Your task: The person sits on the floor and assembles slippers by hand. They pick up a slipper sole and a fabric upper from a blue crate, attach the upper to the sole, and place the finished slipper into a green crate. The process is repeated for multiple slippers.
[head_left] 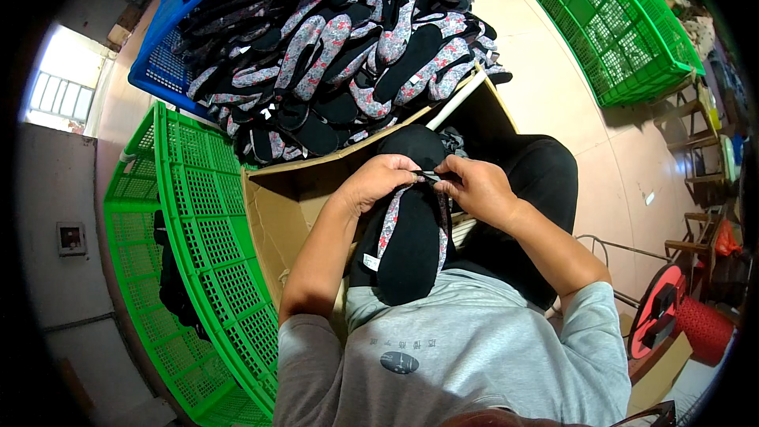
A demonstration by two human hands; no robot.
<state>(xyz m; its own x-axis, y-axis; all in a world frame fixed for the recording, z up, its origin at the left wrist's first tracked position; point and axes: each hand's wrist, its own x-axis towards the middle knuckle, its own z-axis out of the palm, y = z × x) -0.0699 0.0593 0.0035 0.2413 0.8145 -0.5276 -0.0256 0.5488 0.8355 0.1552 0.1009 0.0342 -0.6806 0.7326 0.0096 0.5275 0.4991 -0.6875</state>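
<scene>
A black cloth slipper (409, 245) with floral edging lies lengthwise over my lap, its rounded end toward my body. A small white tag (371, 262) sticks out at its left side. My left hand (379, 182) pinches the edging at the far end between thumb and fingers. Close beside it, my right hand (479, 190) grips the same end from the right, also closed. The fingertips cover part of the strip they hold, and no tool shows in either hand.
Straight ahead, a blue crate (162, 63) overflows with floral and black slippers (316, 55). An open cardboard box (273, 221) sits against my knees. Green crates stand at left (217, 245) and far right (605, 24). A red spool (704, 332) is at lower right, near wooden stools (700, 142).
</scene>
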